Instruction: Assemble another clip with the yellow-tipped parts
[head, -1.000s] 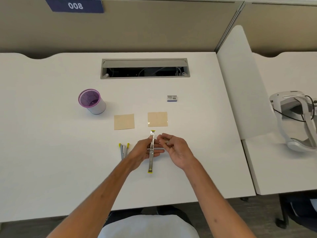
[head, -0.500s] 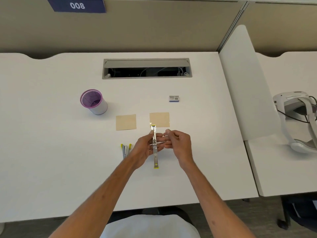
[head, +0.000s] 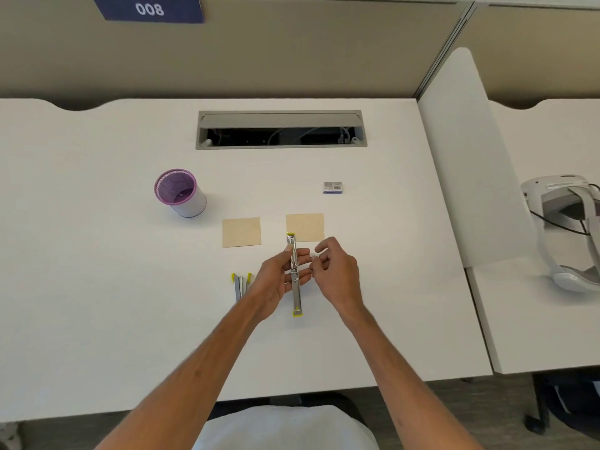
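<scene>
My left hand (head: 281, 277) holds an opened metal stapler (head: 294, 277) with yellow ends, its fingers curled under the hinge; the stapler lies lengthwise, pointing away from me. My right hand (head: 334, 271) is just right of it, fingertips pinching something small and pale beside the stapler's middle; what it is I cannot tell. A second stapler (head: 241, 285) with yellow tips lies on the white desk (head: 97, 287) left of my left hand. Two tan paper squares (head: 241, 232) (head: 305, 226) lie just beyond my hands.
A purple-rimmed cup (head: 180, 193) stands at the left. A small staple box (head: 332, 187) lies further back on the right. A cable hatch (head: 281, 129) is open at the desk's rear. A white divider (head: 467, 157) separates a neighbouring desk with a headset (head: 565, 222).
My right hand drew in against the stapler, then pulled slightly back to the right. The stapler stays in my left hand, shifted a little away from me.
</scene>
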Demonstrator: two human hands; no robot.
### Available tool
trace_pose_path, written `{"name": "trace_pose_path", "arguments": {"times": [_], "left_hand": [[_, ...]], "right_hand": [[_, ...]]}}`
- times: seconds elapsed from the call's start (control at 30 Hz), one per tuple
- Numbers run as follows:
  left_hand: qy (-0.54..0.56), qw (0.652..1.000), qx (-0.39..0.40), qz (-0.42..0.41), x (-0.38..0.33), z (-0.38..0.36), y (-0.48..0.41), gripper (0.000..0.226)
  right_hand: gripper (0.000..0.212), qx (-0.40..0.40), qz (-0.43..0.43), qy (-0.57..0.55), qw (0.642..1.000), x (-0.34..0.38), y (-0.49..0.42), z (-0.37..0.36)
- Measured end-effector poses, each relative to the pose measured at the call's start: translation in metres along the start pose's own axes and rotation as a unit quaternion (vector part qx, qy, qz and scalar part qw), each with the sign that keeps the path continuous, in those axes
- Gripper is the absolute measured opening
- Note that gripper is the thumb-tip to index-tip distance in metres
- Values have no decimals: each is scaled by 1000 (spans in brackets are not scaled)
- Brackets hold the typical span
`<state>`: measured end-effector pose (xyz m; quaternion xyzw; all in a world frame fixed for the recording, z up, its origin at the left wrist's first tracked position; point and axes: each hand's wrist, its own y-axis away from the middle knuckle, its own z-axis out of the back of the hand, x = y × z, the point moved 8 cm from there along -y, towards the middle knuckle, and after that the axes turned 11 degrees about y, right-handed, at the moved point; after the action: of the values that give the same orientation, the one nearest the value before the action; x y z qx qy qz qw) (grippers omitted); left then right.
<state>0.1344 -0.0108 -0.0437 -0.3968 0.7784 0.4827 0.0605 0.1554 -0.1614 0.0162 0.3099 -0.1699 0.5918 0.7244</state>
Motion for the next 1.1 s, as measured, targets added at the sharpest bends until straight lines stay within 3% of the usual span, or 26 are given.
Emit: {"name": "trace_pose_path", "arguments": {"times": [0.33, 0.57, 0.73, 1.1], "left_hand": [[34, 999, 8, 2, -5, 5, 0, 47], [93, 996, 17, 2, -7, 3, 0, 52], [92, 996, 11, -10, -7, 0, -1, 50], [98, 995, 10, -5, -6, 2, 0, 50]], "right_hand": [[9, -47, 89, 151, 983, 30, 0, 9], [8, -56, -11, -5, 998, 25, -4, 13], [5, -61, -38, -153, 986, 38, 1, 8], [6, -100, -44, -77, 991, 57, 7, -7]]}}
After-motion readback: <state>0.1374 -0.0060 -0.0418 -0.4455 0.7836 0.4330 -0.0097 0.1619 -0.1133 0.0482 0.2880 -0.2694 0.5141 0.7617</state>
